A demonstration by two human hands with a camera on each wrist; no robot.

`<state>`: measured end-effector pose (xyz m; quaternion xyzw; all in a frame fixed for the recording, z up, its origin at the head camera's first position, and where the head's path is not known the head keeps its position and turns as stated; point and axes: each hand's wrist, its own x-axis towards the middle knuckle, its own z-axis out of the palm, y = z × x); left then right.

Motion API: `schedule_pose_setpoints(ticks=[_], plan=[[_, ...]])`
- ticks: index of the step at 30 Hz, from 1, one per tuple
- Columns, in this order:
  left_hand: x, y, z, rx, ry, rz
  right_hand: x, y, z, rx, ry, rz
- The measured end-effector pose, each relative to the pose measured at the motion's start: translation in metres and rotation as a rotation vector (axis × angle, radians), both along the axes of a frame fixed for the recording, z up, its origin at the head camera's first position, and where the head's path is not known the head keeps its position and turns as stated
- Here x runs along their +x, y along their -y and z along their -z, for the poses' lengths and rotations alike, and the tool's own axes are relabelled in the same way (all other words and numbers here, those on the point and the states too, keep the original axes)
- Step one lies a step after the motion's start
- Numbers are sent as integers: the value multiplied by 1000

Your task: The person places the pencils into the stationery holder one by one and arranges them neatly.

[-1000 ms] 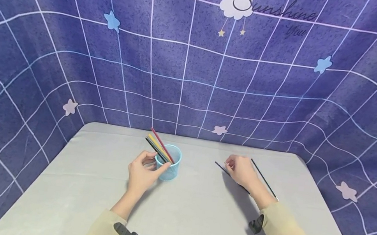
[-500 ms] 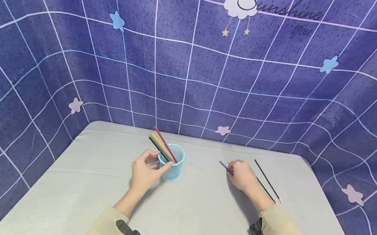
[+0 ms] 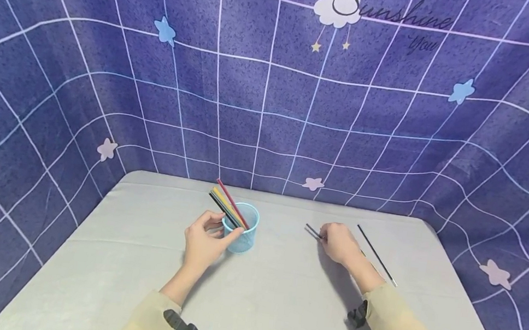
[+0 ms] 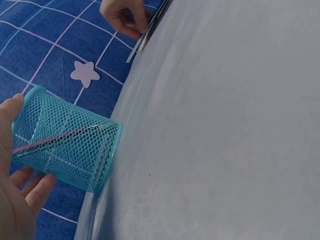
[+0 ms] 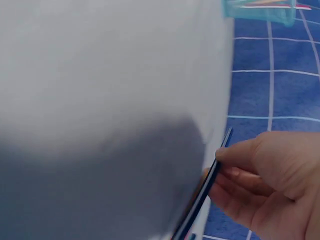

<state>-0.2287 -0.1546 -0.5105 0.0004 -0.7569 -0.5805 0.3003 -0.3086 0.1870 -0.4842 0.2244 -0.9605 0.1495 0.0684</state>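
My left hand grips a light blue mesh pencil cup near its rim, thumb on one side and fingers on the other. The cup stands upright and holds several slim pencils, red, yellow, grey and black, leaning left. My right hand is low over the table at the right. In the right wrist view its thumb and fingertips pinch a dark pencil lying at a slant. Two dark ends poke out to the left of that hand, and the palm hides part of their length.
Another dark pencil with a pale end lies slanted just right of my right hand. The grey cloth-covered table meets a purple-blue grid curtain at its back and sides.
My right hand has lowered toward the table and closed its fingers on the dark pencil, whose left end has shifted slightly. My left hand stays on the cup; the head view swung slightly.
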Motion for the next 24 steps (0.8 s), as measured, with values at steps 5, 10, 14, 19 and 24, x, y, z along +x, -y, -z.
schedule_pose_setpoints(ticks=[5, 10, 14, 19, 24], plan=[[1, -1, -1, 5, -14, 4, -9, 2, -13, -129, -56, -37], [1, -2, -2, -4, -21, -2, -15, 4, -32, -226, -76, -42], [2, -2, -2, 0, -9, -2, -15, 8, -47, -304, -80, -19], [2, -1, -2, 15, 5, 5, -13, 17, -59, -422, -70, 18], [1, -1, -2, 19, 11, 3, -10, 29, -72, -564, -76, 4]])
